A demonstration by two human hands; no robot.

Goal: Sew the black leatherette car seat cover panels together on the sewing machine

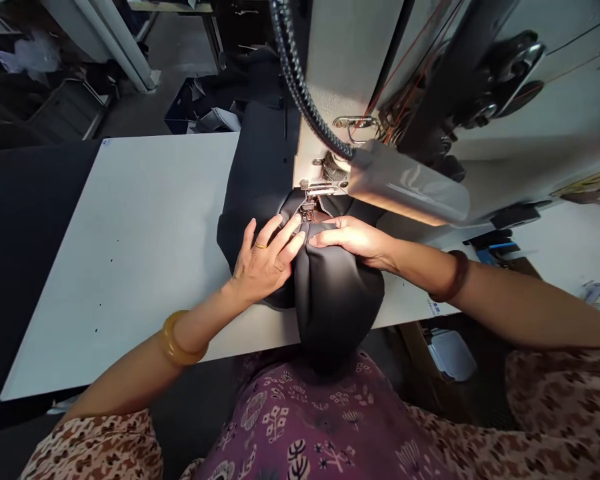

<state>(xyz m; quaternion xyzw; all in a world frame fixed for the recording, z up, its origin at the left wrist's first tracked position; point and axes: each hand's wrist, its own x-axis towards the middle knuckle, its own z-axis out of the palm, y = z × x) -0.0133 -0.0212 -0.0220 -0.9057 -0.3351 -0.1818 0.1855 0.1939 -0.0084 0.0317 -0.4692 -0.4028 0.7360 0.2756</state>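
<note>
Apron (pixel 300 427): purple, floral print, at 6 o'clock, nearest cam.

Bangle (pixel 177 340): amber, on L wrist, approx 7 o'clock of the fabric. Dark band (pixel 453 277) on R wrist, 3 o'clock side.

Fabric (pixel 333 293): black, smooth, slight sheen, leather-like. Bulges into a rounded fold at table edge, hangs over toward apron; far end runs under the presser foot and on behind the machine. Lies centre of table, at 12 o'clock from the person.

Left hand (pixel 265 260): flat, fingers spread, pressing fabric from 9 o'clock side; gold ring on one finger. Not gripping.

Right hand (pixel 355 239): palm down, fingers together, pressing fabric from 3 o'clock side; fingertips nearly meet L fingertips at the seam.

Presser foot (pixel 309 203): metal, just beyond fingertips at 12 o'clock, on fabric.

Machine (pixel 430 133): cream body, red thread, fills 1–3 o'clock. Lamp (pixel 405 183) on black flex neck, lit on the hands.

Table (pixel 145 247): white, bare part at 9 o'clock.

Floor clutter (pixel 200 107): far, 11 o'clock, dim, cannot tell contents.
</note>
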